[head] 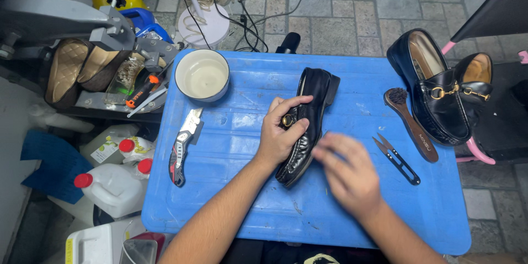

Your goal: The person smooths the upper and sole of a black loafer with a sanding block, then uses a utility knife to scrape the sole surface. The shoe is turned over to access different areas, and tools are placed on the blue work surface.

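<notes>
A black loafer [314, 91] lies on its side on the blue plastic table [236, 198]. My left hand [280, 132] grips it over the vamp, fingers wrapped around the gold buckle. My right hand [349, 173] is blurred with motion at the shoe's sole edge near the toe; I cannot tell whether it holds anything.
A white bowl [202, 75] and a folding utility knife [181, 146] lie on the table's left part. Thread snips [397, 159] and a wooden brush [412, 124] lie to the right. Two more black loafers [440, 85] rest at the right edge. Bottles [113, 187] and shoe soles [77, 69] stand left.
</notes>
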